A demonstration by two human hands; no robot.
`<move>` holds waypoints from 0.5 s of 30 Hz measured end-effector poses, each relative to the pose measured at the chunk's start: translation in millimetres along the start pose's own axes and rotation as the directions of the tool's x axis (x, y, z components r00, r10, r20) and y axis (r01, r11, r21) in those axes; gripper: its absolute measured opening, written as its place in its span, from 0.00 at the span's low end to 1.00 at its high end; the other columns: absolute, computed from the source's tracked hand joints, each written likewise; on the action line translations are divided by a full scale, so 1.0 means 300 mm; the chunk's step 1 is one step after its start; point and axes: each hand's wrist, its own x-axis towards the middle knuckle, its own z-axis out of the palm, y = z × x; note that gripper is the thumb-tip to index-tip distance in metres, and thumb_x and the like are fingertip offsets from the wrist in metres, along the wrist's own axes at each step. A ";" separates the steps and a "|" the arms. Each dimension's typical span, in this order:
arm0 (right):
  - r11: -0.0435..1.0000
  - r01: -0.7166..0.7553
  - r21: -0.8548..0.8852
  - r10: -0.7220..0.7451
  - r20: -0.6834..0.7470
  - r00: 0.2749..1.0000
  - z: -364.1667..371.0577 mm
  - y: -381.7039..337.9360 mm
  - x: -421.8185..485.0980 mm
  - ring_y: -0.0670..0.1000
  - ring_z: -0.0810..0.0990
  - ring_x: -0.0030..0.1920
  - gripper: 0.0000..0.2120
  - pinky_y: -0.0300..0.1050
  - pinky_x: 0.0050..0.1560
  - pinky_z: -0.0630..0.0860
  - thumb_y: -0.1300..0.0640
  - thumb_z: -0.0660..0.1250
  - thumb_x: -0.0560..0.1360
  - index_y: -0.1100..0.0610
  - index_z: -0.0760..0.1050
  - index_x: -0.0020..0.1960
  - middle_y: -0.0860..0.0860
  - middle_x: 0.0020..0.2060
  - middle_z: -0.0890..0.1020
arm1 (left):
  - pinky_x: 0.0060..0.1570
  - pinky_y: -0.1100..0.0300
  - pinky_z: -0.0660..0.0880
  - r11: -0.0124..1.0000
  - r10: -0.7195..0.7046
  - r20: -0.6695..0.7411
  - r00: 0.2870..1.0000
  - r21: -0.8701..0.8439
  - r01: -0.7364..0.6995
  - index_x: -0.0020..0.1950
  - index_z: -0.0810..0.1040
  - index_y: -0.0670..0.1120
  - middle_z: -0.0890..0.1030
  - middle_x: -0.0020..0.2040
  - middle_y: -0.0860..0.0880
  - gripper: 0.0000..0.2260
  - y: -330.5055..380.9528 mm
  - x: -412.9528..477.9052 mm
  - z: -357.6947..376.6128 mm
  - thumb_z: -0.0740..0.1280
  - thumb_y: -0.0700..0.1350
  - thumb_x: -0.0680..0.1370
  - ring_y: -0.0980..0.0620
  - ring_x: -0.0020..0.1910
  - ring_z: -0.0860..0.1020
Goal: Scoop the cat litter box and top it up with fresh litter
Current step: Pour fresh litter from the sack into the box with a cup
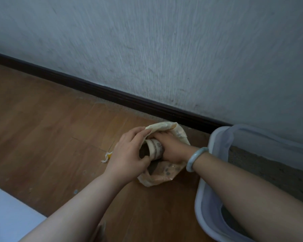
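So, from the left: a little yellow tag [107,156] with string is left lying on the wooden floor [42,128]. Next, the mouth of the litter bag [162,173] is held open by the left hand [128,151], fingers curled over the rim. Inside it, what looks like a paper cup [155,147] (bit blurry, so not 100% sure) is gripped by the right hand [172,148], fingers wrapped round it. The litter box [215,142] is parked just beside the bag on the right, with grey litter [248,165] in it.

What could go wrong: if the cup gets overfilled or tipped on the way across, litter gets dumped on the floor. And if the rim is let go, the bag could flop shut.
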 end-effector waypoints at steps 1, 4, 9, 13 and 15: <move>0.999 -0.001 0.040 0.001 0.009 1.000 -0.010 0.005 -0.005 0.52 0.65 0.68 0.32 0.56 0.68 0.65 0.53 0.72 0.69 0.45 0.62 0.69 0.49 0.68 0.68 | 0.66 0.56 0.63 1.000 -0.004 0.007 1.000 0.001 0.004 0.72 0.65 0.52 0.65 0.70 0.54 0.33 -0.002 0.000 -0.001 0.70 0.43 0.68 0.54 0.69 0.62; 0.992 0.010 0.124 -0.016 0.053 0.998 -0.041 0.016 -0.024 0.50 0.67 0.67 0.36 0.53 0.68 0.66 0.55 0.75 0.66 0.48 0.62 0.70 0.49 0.67 0.69 | 0.66 0.54 0.64 1.000 -0.013 0.026 1.000 -0.003 0.013 0.73 0.64 0.55 0.64 0.70 0.55 0.34 -0.003 -0.001 -0.003 0.71 0.45 0.68 0.54 0.69 0.61; 0.985 0.009 0.175 -0.018 0.050 0.999 -0.069 0.038 -0.051 0.48 0.69 0.65 0.40 0.51 0.66 0.69 0.58 0.78 0.63 0.50 0.63 0.69 0.48 0.65 0.71 | 0.67 0.51 0.64 0.999 -0.020 0.031 0.999 -0.026 0.021 0.73 0.62 0.58 0.64 0.70 0.55 0.35 -0.003 -0.006 -0.002 0.71 0.54 0.68 0.55 0.69 0.61; 0.982 0.042 0.187 -0.047 0.019 0.999 -0.083 0.041 -0.069 0.46 0.70 0.64 0.39 0.49 0.64 0.71 0.57 0.79 0.62 0.50 0.63 0.68 0.47 0.63 0.71 | 0.66 0.49 0.65 0.999 -0.016 0.020 1.000 -0.035 0.017 0.73 0.62 0.57 0.64 0.69 0.55 0.36 -0.005 -0.005 0.002 0.69 0.57 0.66 0.54 0.69 0.62; 0.980 0.053 0.194 -0.056 0.012 0.998 -0.081 0.045 -0.074 0.45 0.71 0.62 0.39 0.50 0.63 0.72 0.55 0.79 0.62 0.50 0.63 0.67 0.46 0.62 0.72 | 0.66 0.50 0.65 0.999 -0.019 0.013 1.000 -0.039 0.019 0.73 0.62 0.57 0.64 0.69 0.55 0.36 -0.004 -0.006 0.003 0.68 0.58 0.65 0.54 0.68 0.63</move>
